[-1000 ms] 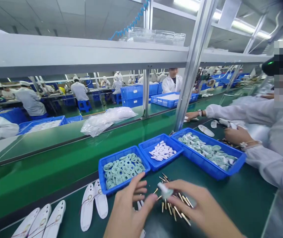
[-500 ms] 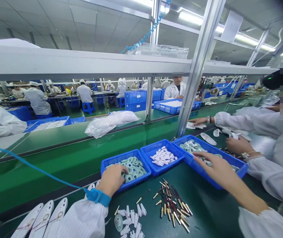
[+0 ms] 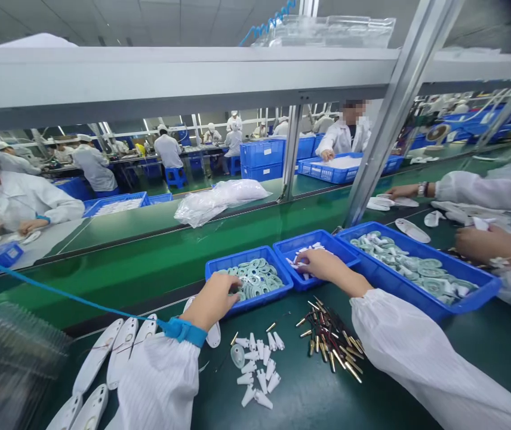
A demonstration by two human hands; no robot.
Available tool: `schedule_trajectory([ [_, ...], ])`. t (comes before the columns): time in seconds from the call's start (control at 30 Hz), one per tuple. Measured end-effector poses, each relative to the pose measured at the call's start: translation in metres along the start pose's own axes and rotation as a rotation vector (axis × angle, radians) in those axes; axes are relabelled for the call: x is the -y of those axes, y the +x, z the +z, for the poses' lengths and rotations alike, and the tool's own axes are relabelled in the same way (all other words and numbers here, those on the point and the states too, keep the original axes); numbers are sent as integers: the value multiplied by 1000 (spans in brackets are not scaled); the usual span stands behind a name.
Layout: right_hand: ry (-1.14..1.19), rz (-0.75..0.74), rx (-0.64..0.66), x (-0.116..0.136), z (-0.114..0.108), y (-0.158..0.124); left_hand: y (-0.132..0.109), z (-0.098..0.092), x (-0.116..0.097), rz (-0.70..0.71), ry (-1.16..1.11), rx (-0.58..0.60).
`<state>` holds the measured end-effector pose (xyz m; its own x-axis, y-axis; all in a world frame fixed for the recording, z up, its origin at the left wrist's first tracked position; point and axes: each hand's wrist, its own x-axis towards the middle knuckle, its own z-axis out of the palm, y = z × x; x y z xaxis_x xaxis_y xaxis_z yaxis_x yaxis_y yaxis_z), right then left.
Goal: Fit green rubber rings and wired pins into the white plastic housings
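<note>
1. Along the dark green bench mat (image 3: 295, 406), the person's left hand (image 3: 213, 301) sits with fingers curled over the near rim of a blue tray (image 3: 264, 297) of pale green rings (image 3: 255, 278); whether it holds a ring, I cannot tell
2. The right hand (image 3: 327, 266) reaches into the next blue tray (image 3: 313, 236), fingers close together among small white plastic parts (image 3: 309, 251); a grip cannot be told from this view
3. A third, larger blue tray (image 3: 470, 301) of pale green and white parts (image 3: 410, 263) lies just right of that
4. Below the hands, brass pins with dark wires (image 3: 329, 340) lie in a loose heap, beside white plastic caps (image 3: 255, 364)
5. White insole-shaped pieces (image 3: 121, 343) lie left of the caps
6. A blue wrist strap (image 3: 181, 331) circles the left wrist, its blue cord (image 3: 58, 292) running left
7. On the right, a co-worker's hand (image 3: 488, 245) rests near loose white pieces (image 3: 456, 212)
8. Beyond the green conveyor (image 3: 148, 263), a clear plastic bag (image 3: 219, 203) lies on the far bench, and people in white work among stacked blue crates (image 3: 262, 161)
</note>
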<state>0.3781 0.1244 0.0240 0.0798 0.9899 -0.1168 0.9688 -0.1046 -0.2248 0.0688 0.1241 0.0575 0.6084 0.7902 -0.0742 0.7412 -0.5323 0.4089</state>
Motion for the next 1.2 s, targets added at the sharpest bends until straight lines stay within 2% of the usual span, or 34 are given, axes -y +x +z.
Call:
schedule_trajectory([
  [0.1, 45, 20, -33, 2, -2, -7, 2, 0, 2, 11, -13, 38],
  [0.23, 178, 45, -149, 10, -13, -21, 7, 1, 1, -7, -100, 16],
  [0.33, 366, -16, -240, 25, -23, -42, 2, -1, -4, -24, -247, -70],
  [0.43, 600, -111, -293, 53, -25, -71, -14, -3, -13, -58, -469, -210],
  [0.53, 813, -187, -288, 92, -12, -97, -40, 2, -22, -91, -727, -307],
  [0.6, 936, -228, -241, 119, 3, -110, -60, 9, -26, -122, -874, -345],
  [0.7, 1070, -290, -149, 154, 24, -121, -89, 24, -24, -194, -1034, -398],
  [0.8, 1166, -356, -65, 177, 40, -128, -111, 38, -17, -274, -1311, -475],
  [0.9, 1147, -378, -30, 189, 51, -132, -124, 49, -8, -345, -1472, -518],
  [1.07, 1034, -348, -45, 194, 65, -135, -133, 53, 3, -417, -1452, -512],
  [1.2, 965, -361, -133, 190, 73, -137, -139, 47, 11, -515, -1405, -580],
])
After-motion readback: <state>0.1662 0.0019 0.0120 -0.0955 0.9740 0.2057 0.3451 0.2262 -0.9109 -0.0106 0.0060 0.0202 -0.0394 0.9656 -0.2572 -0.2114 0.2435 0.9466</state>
